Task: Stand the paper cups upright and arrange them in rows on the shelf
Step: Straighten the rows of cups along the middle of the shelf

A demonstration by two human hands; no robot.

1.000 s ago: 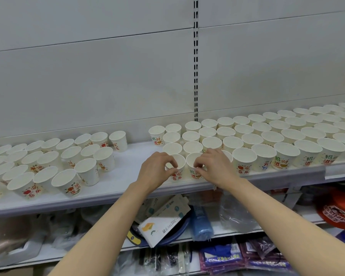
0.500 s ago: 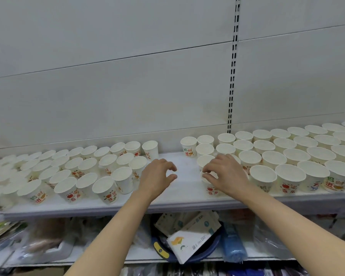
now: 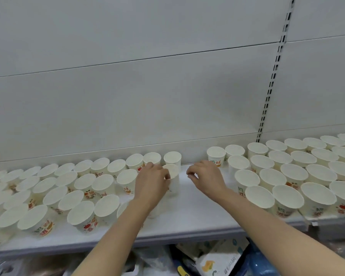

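Several white paper cups with red and green print stand upright on the white shelf [image 3: 197,214] in two groups, a left group [image 3: 72,196] and a right group [image 3: 287,176], with a bare gap between them. My left hand [image 3: 152,183] grips the rim of one cup [image 3: 173,176] at the right edge of the left group. My right hand [image 3: 206,176] hovers over the gap with loosely curled fingers and holds nothing. It is just left of the right group's back corner cup [image 3: 216,156].
A grey back panel [image 3: 147,96] rises behind the shelf, with a slotted upright rail [image 3: 273,76] on the right. Under the shelf lie packaged goods, among them a white printed pack [image 3: 221,261] and blue plastic [image 3: 261,263].
Both hands have left the front cups of the right group and moved left. My left hand has taken hold of a cup at the left group's edge. The view has turned left.
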